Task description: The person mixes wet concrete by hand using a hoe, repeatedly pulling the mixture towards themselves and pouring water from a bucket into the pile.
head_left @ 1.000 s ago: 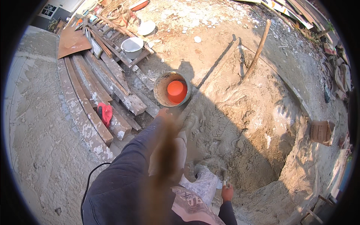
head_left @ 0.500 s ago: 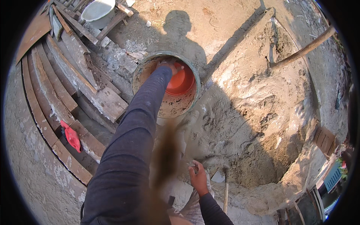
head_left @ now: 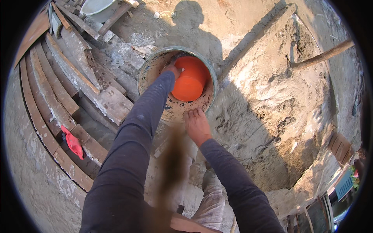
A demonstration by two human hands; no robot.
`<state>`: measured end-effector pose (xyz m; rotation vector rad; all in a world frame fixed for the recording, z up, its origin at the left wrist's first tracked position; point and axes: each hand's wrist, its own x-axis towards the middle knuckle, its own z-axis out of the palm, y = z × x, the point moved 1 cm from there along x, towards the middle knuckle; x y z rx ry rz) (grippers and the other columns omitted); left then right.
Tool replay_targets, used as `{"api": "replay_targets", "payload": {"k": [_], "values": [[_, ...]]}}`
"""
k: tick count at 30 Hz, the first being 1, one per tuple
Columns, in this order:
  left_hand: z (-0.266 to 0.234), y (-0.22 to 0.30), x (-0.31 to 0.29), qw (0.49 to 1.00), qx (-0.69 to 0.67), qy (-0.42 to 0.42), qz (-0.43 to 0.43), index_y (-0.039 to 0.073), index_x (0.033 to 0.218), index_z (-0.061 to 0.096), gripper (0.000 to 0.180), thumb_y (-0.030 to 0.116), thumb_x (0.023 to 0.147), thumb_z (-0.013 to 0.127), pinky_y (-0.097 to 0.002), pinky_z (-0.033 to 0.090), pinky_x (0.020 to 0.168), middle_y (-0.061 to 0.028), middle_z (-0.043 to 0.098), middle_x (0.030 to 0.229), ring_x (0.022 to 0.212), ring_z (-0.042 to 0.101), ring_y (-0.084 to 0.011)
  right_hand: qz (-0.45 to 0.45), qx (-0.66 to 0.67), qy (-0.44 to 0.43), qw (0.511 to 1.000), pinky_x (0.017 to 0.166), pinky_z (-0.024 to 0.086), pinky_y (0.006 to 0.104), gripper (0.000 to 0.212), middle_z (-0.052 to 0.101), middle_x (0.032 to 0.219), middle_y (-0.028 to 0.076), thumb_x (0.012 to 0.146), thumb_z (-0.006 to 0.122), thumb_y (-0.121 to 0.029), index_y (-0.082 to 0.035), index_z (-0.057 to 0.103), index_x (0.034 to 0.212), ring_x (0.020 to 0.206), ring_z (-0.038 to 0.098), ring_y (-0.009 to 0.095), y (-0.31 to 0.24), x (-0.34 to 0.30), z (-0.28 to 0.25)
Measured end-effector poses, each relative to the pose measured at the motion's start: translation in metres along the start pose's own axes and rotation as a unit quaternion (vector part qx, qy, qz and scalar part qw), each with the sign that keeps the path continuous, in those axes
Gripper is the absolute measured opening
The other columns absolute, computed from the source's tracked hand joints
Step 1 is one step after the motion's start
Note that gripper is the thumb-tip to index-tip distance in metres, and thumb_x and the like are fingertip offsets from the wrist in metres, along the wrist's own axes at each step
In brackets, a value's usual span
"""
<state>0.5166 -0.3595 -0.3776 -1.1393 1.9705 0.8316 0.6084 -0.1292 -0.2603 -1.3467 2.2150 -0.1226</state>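
Observation:
A wide round tub [head_left: 212, 97] with a stained inner wall stands on the ground ahead of me, and an orange bucket [head_left: 190, 77] is inside it, its smooth side visible. My left hand [head_left: 175, 69] reaches into the tub and is closed on the upper left of the bucket; some fingers are hidden in shadow. My right hand [head_left: 197, 126] is at the near rim of the tub, fingers stretched out toward it, holding nothing visible. Whether they press on the rim I cannot tell.
Wooden boards [head_left: 72, 91] are stacked on the left, with a red cloth-like item [head_left: 73, 143] among them. A whitish basin [head_left: 101, 11] stands at the far left. Wet grey mortar or sand [head_left: 268, 128] spreads on the right, with a wooden handle [head_left: 324, 55] reaching over it.
My right hand has moved up and forward from near my legs to the tub's near rim. The orange bucket has tilted, showing its side instead of its inside.

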Motion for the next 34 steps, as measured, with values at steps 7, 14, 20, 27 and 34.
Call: {"api": "replay_targets", "payload": {"k": [7, 14, 20, 27, 34], "values": [[0.001, -0.013, 0.061, 0.986, -0.013, -0.043, 0.159, 0.009, 0.140, 0.050, 0.070, 0.042, 0.082, 0.073, -0.0382, 0.038, 0.110, -0.0170, 0.053, 0.140, 0.129, 0.051, -0.0317, 0.030, 0.024, -0.015, 0.999, 0.087, 0.043, 0.0419, 0.031, 0.068, 0.099, 0.014, 0.090, 0.048, -0.020, -0.002, 0.068, 0.105, 0.095, 0.061, 0.029, -0.001, 0.021, 0.030], [-0.005, -0.048, 0.089, 0.985, 0.032, 0.012, 0.167, 0.006, 0.138, 0.051, 0.064, 0.043, 0.088, 0.067, -0.0378, 0.038, 0.110, -0.0178, 0.051, 0.141, 0.130, 0.049, -0.0314, 0.022, 0.013, 0.103, 0.994, 0.091, 0.042, 0.0444, 0.031, 0.068, 0.103, 0.014, 0.090, 0.049, -0.022, -0.002, 0.067, 0.105, 0.099, 0.061, 0.030, -0.022, 0.006, 0.053], [-0.007, -0.002, -0.071, 0.968, 0.048, 0.159, 0.187, 0.007, 0.113, 0.061, 0.045, 0.048, 0.096, 0.053, -0.0496, 0.048, 0.085, -0.0243, 0.066, 0.104, 0.100, 0.062, -0.0428, -0.018, 0.011, 0.026, 0.999, 0.087, 0.045, 0.0432, 0.024, 0.070, 0.092, 0.009, 0.089, 0.051, -0.021, -0.008, 0.071, 0.095, 0.094, 0.066, 0.025, 0.030, -0.011, 0.050], [-0.124, -0.068, -0.264, 0.875, -0.219, 0.391, 0.182, 0.003, 0.080, 0.054, 0.041, 0.039, 0.100, 0.056, -0.0308, 0.042, 0.061, -0.0063, 0.060, 0.073, 0.068, 0.051, -0.0112, -0.079, 0.013, -0.044, 0.996, 0.061, 0.052, 0.0410, 0.018, 0.070, 0.077, 0.004, 0.085, 0.057, -0.019, -0.016, 0.073, 0.079, 0.074, 0.070, 0.023, 0.007, 0.011, -0.011], [-0.206, -0.123, -0.350, 0.658, -0.682, 0.136, 0.288, 0.005, 0.144, 0.042, 0.061, 0.046, 0.100, 0.049, -0.0457, 0.049, 0.099, -0.0188, 0.053, 0.138, 0.120, 0.058, -0.0289, 0.054, 0.139, 0.070, 0.986, 0.064, 0.053, 0.0439, 0.014, 0.071, 0.080, 0.008, 0.081, 0.061, -0.019, -0.010, 0.072, 0.079, 0.077, 0.070, 0.030, -0.007, -0.040, -0.148]]}}
